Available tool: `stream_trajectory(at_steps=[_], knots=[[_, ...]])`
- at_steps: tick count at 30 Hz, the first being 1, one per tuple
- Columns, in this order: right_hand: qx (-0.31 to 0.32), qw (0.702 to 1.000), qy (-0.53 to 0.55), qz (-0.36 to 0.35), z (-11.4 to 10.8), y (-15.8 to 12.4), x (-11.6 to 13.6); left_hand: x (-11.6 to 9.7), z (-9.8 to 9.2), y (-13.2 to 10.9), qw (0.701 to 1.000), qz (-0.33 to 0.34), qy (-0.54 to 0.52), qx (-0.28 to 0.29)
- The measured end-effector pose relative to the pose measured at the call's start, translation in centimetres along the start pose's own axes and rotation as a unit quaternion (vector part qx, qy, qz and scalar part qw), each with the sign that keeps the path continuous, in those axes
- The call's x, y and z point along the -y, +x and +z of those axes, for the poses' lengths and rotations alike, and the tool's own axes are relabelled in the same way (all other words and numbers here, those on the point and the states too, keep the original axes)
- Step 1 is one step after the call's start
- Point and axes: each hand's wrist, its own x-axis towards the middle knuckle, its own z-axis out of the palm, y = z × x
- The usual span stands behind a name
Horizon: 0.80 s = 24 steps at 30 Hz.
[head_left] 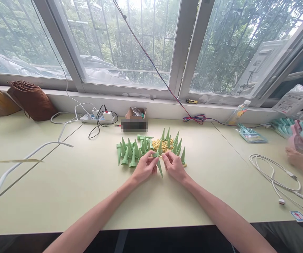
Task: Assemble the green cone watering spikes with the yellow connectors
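My left hand (146, 166) is closed on a green plastic watering spike (160, 169), its tip pointing down toward me. Close beside it, my right hand (174, 165) is pinched near the spike's wide end; whatever is between its fingertips is too small to make out. Behind my hands lies a heap of small yellow pieces (164, 145). To the left, several green spikes (130, 153) form a cluster, some upright and some lying down. More green spikes (176, 144) stand to the right and behind the yellow heap.
At the back are a small open box (136, 113), a power strip (98, 118) and a brown pouch (33, 100). A bottle (238, 112), a coiled white cable (272, 175) and another person's hands (299, 157) with pastel items are on the right. A white curved arm (24, 160) reaches in from the left.
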Motion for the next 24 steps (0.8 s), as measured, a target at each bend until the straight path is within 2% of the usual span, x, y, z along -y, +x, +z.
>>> stream_trajectory(at_steps=[4,12,17,24], knots=[[0.001,0.999,-0.003,-0.033,0.01,-0.17,0.32,-0.22,-0.17,0.27,0.996,-0.046,-0.08,-0.001],[0.0,0.996,-0.019,-0.088,-0.18,-0.26,0.75,0.17,-0.35,0.31,0.974,-0.081,-0.208,0.029],[0.01,0.997,-0.005,-0.076,-0.23,-0.21,0.58,0.15,-0.29,0.24,0.974,-0.079,-0.21,0.039],[0.001,0.998,-0.001,-0.066,-0.08,-0.11,0.16,0.41,-0.38,0.33,0.985,-0.067,-0.152,0.038]])
